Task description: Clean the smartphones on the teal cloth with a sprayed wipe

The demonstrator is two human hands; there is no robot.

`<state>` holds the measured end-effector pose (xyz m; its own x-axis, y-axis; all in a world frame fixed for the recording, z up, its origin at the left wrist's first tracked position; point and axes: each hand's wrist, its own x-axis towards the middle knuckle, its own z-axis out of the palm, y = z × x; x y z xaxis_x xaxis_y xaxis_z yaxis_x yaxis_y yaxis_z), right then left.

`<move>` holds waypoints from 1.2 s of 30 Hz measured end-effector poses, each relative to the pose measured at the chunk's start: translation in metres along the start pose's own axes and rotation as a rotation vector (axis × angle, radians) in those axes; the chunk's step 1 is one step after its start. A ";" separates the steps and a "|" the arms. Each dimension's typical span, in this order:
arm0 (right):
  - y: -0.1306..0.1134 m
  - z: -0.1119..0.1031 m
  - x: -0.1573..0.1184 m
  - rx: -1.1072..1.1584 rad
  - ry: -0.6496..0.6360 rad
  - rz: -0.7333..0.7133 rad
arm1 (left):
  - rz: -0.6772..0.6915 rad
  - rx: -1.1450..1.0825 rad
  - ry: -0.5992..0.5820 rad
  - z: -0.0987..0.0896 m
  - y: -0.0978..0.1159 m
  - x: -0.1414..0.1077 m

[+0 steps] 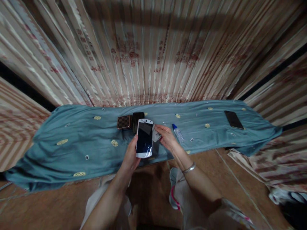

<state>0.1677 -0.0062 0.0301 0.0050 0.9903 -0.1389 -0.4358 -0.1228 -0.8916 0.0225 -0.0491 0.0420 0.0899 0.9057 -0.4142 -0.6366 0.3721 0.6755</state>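
Observation:
A white smartphone [145, 139] with a dark, glossy screen is held upright in my left hand [132, 152], gripped along its left edge. At the phone's right edge, my right hand [165, 136] pinches a crumpled grey cloth [156, 133]. Behind the phone, partly hidden by it, lies a black phone or case [138, 117]. Just left of that sits a brown checkered wallet or box [124, 122]. To the right of my right hand, a small clear bottle with a blue cap [177, 132] lies on its side.
A blue-green cloth with yellow patterns [100, 140] covers the long, low surface before me. A dark flat phone or tablet [233, 119] rests near its right end. Striped curtains [148, 64] hang behind and at both sides. Below is a tiled floor [213, 172].

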 end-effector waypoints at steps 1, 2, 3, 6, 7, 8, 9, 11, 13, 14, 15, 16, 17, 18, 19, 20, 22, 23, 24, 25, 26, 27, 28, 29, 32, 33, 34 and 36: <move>0.002 0.002 -0.002 0.019 -0.007 0.018 | 0.011 -0.016 0.013 0.000 0.001 0.000; 0.004 0.004 -0.004 0.045 -0.015 0.038 | 0.023 -0.032 0.028 0.000 0.003 0.001; 0.005 0.007 -0.007 0.065 -0.025 0.058 | 0.033 -0.046 0.043 0.001 0.005 0.001; 0.008 0.014 -0.015 0.069 -0.070 0.092 | 0.055 -0.078 0.070 0.001 0.010 0.001; 0.009 0.016 -0.018 0.065 -0.082 0.098 | 0.059 -0.083 0.076 0.000 0.012 0.002; 0.011 0.017 -0.020 0.056 -0.094 0.102 | 0.065 -0.086 0.078 -0.001 0.014 0.002; 0.012 0.018 -0.023 0.042 -0.106 0.105 | 0.071 -0.088 0.080 -0.002 0.015 0.002; 0.015 0.019 -0.028 0.004 -0.134 0.116 | 0.077 -0.088 0.088 -0.004 0.018 0.002; 0.018 0.019 -0.033 -0.037 -0.162 0.136 | 0.090 -0.090 0.091 -0.007 0.020 0.002; 0.019 0.019 -0.036 -0.053 -0.176 0.146 | 0.098 -0.091 0.088 -0.008 0.021 0.001; 0.020 0.019 -0.039 -0.065 -0.190 0.154 | 0.103 -0.090 0.079 -0.008 0.022 0.001; 0.020 0.020 -0.042 -0.074 -0.200 0.158 | 0.107 -0.085 0.061 -0.009 0.023 0.000; 0.020 0.020 -0.045 -0.079 -0.210 0.159 | 0.108 -0.078 0.035 -0.009 0.024 -0.001; 0.020 0.020 -0.047 -0.083 -0.218 0.158 | 0.107 -0.069 0.008 -0.009 0.025 -0.002; 0.020 0.021 -0.049 -0.087 -0.224 0.158 | 0.106 -0.062 -0.019 -0.008 0.026 -0.003; 0.020 0.021 -0.051 -0.091 -0.231 0.160 | 0.106 -0.059 -0.040 -0.008 0.026 -0.004; 0.020 0.021 -0.054 -0.106 -0.252 0.167 | 0.109 -0.069 -0.052 -0.006 0.027 -0.006; 0.020 0.022 -0.055 -0.116 -0.265 0.170 | 0.110 -0.077 -0.046 -0.006 0.028 -0.006; 0.020 0.021 -0.057 -0.129 -0.277 0.170 | 0.112 -0.086 -0.037 -0.006 0.028 -0.007; 0.019 0.021 -0.058 -0.145 -0.289 0.167 | 0.115 -0.094 -0.030 -0.006 0.029 -0.007; 0.018 0.021 -0.060 -0.163 -0.301 0.163 | 0.121 -0.103 -0.025 -0.006 0.030 -0.008; 0.016 0.020 -0.062 -0.187 -0.318 0.160 | 0.128 -0.111 -0.023 -0.007 0.030 -0.008; 0.014 0.019 -0.064 -0.214 -0.351 0.166 | 0.135 -0.120 -0.023 -0.008 0.031 -0.008; 0.010 0.017 -0.065 -0.245 -0.401 0.182 | 0.142 -0.128 -0.024 -0.009 0.031 -0.008; -0.003 0.010 -0.066 -0.318 -0.566 0.243 | 0.157 -0.170 -0.017 -0.012 0.032 -0.007; -0.008 0.007 -0.064 -0.321 -0.578 0.244 | 0.154 -0.186 -0.013 -0.013 0.031 -0.008; -0.012 0.004 -0.061 -0.308 -0.548 0.224 | 0.144 -0.200 -0.008 -0.012 0.031 -0.008; -0.018 -0.002 -0.053 -0.255 -0.400 0.140 | 0.116 -0.216 -0.007 -0.010 0.028 -0.010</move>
<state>0.1773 -0.0567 0.0522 -0.4060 0.9041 -0.1331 -0.1731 -0.2191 -0.9602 -0.0033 -0.0496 0.0588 0.0115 0.9415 -0.3367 -0.7921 0.2141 0.5717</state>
